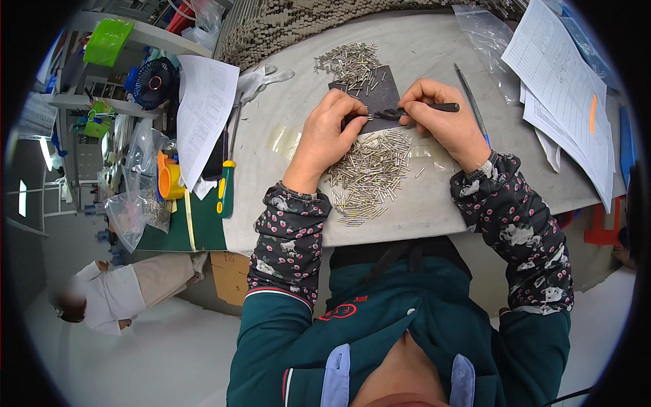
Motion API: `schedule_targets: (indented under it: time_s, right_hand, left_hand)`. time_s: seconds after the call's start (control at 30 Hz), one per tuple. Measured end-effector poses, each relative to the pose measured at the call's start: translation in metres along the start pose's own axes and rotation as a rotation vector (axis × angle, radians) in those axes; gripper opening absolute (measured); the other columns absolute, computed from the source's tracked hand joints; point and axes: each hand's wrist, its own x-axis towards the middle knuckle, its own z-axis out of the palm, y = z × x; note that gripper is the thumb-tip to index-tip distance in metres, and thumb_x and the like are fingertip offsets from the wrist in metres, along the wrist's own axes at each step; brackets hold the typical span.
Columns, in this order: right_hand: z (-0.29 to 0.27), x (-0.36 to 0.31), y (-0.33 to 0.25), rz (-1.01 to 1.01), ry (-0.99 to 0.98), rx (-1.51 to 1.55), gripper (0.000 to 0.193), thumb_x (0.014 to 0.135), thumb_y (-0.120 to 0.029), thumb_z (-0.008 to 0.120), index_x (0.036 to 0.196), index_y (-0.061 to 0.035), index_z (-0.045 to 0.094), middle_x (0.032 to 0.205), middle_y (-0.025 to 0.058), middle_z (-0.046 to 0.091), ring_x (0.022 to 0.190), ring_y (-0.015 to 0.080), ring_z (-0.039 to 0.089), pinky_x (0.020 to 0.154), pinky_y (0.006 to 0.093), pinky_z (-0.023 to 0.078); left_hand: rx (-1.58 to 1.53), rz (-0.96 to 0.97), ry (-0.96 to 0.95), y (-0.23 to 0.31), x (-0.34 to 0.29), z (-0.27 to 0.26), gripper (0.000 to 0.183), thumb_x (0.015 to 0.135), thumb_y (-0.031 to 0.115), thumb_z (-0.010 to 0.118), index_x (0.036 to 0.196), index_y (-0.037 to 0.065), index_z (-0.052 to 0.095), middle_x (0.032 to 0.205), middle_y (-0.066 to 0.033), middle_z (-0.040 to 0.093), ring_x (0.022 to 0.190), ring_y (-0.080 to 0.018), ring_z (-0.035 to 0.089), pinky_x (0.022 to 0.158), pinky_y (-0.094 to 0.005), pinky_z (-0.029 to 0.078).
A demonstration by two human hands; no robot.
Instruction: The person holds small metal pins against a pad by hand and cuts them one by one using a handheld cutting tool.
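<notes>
Both hands meet over a dark grey mat (384, 87) on the table. My left hand (327, 130) is closed in a pinch, with a small metal pin (369, 117) at its fingertips. In a pen-like grip, my right hand (447, 122) holds a slim black tool (444, 107). Its dark end reaches close to the pin; whether they touch I cannot tell. Just below the hands lies a large pile of short metal pins (369, 173). Another heap of pins (349, 62) sits beyond them, partly on the mat.
To the left are a grey glove (268, 81), a green-and-yellow screwdriver (226, 190), a paper sheet (203, 108) and a small black fan (154, 83). A pen (472, 102) and stacked printed sheets (559, 95) lie right. Stacked metal rods (291, 30) line the back. A person (129, 288) is at far left.
</notes>
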Motion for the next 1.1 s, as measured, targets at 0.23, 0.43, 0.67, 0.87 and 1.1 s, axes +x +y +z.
schedule_targets:
  time_s: [0.23, 0.43, 0.67, 0.87, 1.1]
  right_hand:
    - [-0.0013, 0.0015, 0.0017, -0.016, -0.012, 0.017, 0.015, 0.079, -0.011, 0.055, 0.085, 0.0016, 0.060, 0.074, 0.0029, 0.060, 0.069, 0.0069, 0.056, 0.060, 0.0200, 0.043]
    - [-0.0037, 0.0007, 0.0007, -0.049, -0.001, -0.035, 0.016, 0.075, -0.008, 0.054, 0.084, 0.0043, 0.059, 0.074, 0.0047, 0.060, 0.070, 0.0093, 0.057, 0.066, 0.0209, 0.044]
    - [-0.0053, 0.0011, 0.0003, -0.056, -0.030, -0.023, 0.013, 0.075, -0.007, 0.055, 0.080, 0.0032, 0.059, 0.072, 0.0034, 0.060, 0.069, 0.0079, 0.055, 0.064, 0.0205, 0.043]
    - [-0.0081, 0.0017, 0.0055, -0.067, -0.015, -0.006, 0.011, 0.073, -0.006, 0.055, 0.078, 0.0024, 0.059, 0.071, 0.0021, 0.059, 0.068, 0.0062, 0.053, 0.063, 0.0203, 0.042]
    - [-0.0069, -0.0024, 0.0052, -0.087, 0.006, -0.050, 0.011, 0.073, -0.007, 0.056, 0.078, 0.0019, 0.059, 0.070, 0.0018, 0.058, 0.067, 0.0058, 0.052, 0.062, 0.0203, 0.042]
  left_hand:
    - [0.024, 0.014, 0.008, -0.0022, 0.0008, 0.0016, 0.009, 0.073, 0.003, 0.065, 0.080, 0.003, 0.060, 0.078, -0.0072, 0.054, 0.067, -0.0224, 0.056, 0.059, -0.0315, 0.045]
    - [0.019, -0.055, 0.011, -0.0023, 0.0017, 0.0053, 0.008, 0.074, 0.004, 0.065, 0.080, 0.003, 0.060, 0.076, -0.0062, 0.053, 0.063, -0.0186, 0.054, 0.057, -0.0292, 0.044]
    - [-0.003, -0.041, 0.011, -0.0026, 0.0038, 0.0050, 0.008, 0.074, 0.003, 0.064, 0.081, 0.002, 0.060, 0.075, -0.0048, 0.052, 0.060, -0.0149, 0.050, 0.054, -0.0269, 0.042]
    - [-0.024, -0.066, -0.002, 0.0024, 0.0053, 0.0081, 0.007, 0.075, 0.003, 0.064, 0.081, 0.002, 0.061, 0.076, -0.0033, 0.051, 0.061, -0.0118, 0.048, 0.055, -0.0244, 0.040]
    - [-0.009, -0.091, -0.009, 0.0042, 0.0025, 0.0087, 0.005, 0.077, 0.004, 0.063, 0.081, 0.001, 0.061, 0.075, -0.0022, 0.050, 0.061, -0.0103, 0.045, 0.056, -0.0230, 0.038]
